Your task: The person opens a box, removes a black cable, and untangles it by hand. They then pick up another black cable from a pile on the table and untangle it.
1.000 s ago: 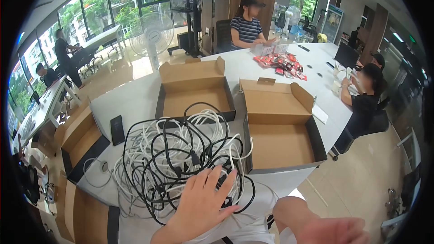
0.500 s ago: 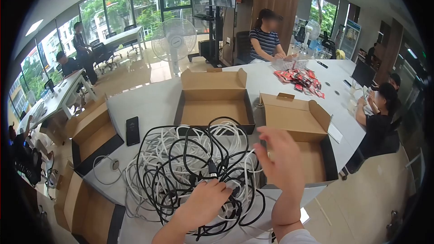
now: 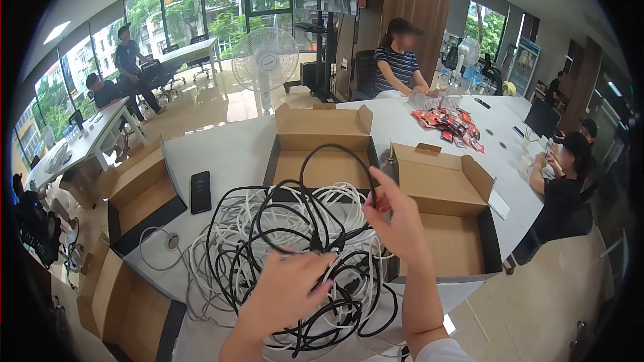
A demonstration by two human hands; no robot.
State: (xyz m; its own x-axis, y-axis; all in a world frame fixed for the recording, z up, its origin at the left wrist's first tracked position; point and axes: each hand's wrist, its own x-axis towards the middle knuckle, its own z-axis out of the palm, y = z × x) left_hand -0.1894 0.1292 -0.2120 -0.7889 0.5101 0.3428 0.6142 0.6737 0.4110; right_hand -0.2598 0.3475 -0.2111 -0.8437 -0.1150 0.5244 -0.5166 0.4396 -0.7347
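Note:
A big tangle of black and white cables (image 3: 235,238) lies on the table before me. My right hand (image 3: 400,224) pinches a black cable (image 3: 318,152), raising a loop of it above the pile. Low over the middle of the tangle is my left hand (image 3: 285,295), somewhat blurred, its thumb and forefinger apart among the black cables. Dark cable plugs (image 3: 315,241) show just above its fingertips. The black cable runs from my right fingers back down toward those plugs.
Open cardboard boxes ring the pile: one behind it (image 3: 322,121), one at right (image 3: 443,174), two at left (image 3: 144,198) (image 3: 100,295). A black phone (image 3: 200,192) lies left of the tangle. Red packets (image 3: 451,125) lie farther back, near a seated person (image 3: 397,67).
My right hand has moved left and down and taken hold of a black cable, whose loop now rises higher. My left hand has shifted slightly left over the tangle.

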